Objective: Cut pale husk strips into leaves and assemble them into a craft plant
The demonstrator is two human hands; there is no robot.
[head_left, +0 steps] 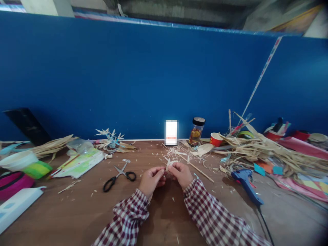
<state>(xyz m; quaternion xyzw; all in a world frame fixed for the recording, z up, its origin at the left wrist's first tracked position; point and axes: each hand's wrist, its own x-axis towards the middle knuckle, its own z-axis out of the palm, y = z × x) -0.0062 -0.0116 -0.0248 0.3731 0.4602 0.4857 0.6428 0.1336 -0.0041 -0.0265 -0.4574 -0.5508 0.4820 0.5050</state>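
Note:
My left hand (151, 178) and my right hand (181, 173) meet low over the middle of the wooden table (84, 212). Both pinch a small pale piece of dried straw or husk (169, 163) that sticks up between the fingertips. Both arms wear red and white checked sleeves. Black-handled scissors (119, 176) lie open on the table just left of my left hand. A thin wooden stick (197, 168) lies right of my right hand, among pale straw shavings (176, 150).
A blue glue gun (246, 185) with its cord lies at the right. Behind it sits a heap of dried straw (269, 152), a red paper cup (215, 139), a glass jar (196, 131) and coloured paper. Bowls, paper and straw bundles crowd the left. A blue partition (143, 78) stands behind.

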